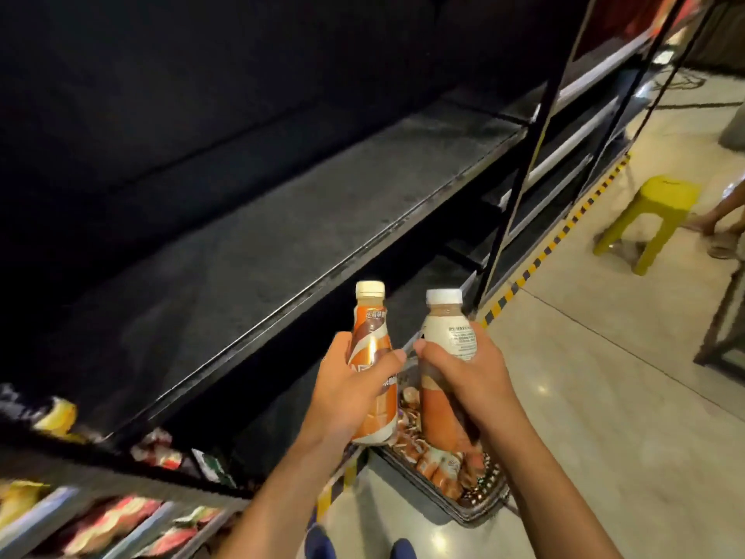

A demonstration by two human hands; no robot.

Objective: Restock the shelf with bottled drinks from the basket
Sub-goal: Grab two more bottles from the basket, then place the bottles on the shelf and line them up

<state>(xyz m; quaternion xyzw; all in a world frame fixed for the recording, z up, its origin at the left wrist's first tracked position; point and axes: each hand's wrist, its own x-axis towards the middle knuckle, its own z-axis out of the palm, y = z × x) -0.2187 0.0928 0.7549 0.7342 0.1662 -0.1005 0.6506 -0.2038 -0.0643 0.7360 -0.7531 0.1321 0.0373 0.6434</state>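
Note:
My left hand [342, 391] grips an orange and brown bottle [369, 328] with a cream cap, held upright. Beside it, my right hand [459, 371] grips a second bottle [443, 328] with a white cap, its cream back label facing me. Both bottles are held above the dark basket [463, 508] on the floor, which holds several more orange bottles [435, 466]. The long dark shelf [250, 252] runs from lower left to upper right, left of the hands, and its surface is bare.
Lower shelves at the bottom left carry blurred snack packets [117, 526]. A black upright frame post [520, 187] stands at the shelf's right end. Yellow-black tape [556, 244] edges the floor. A yellow stool [649, 219] and another person's feet [721, 232] are at the right.

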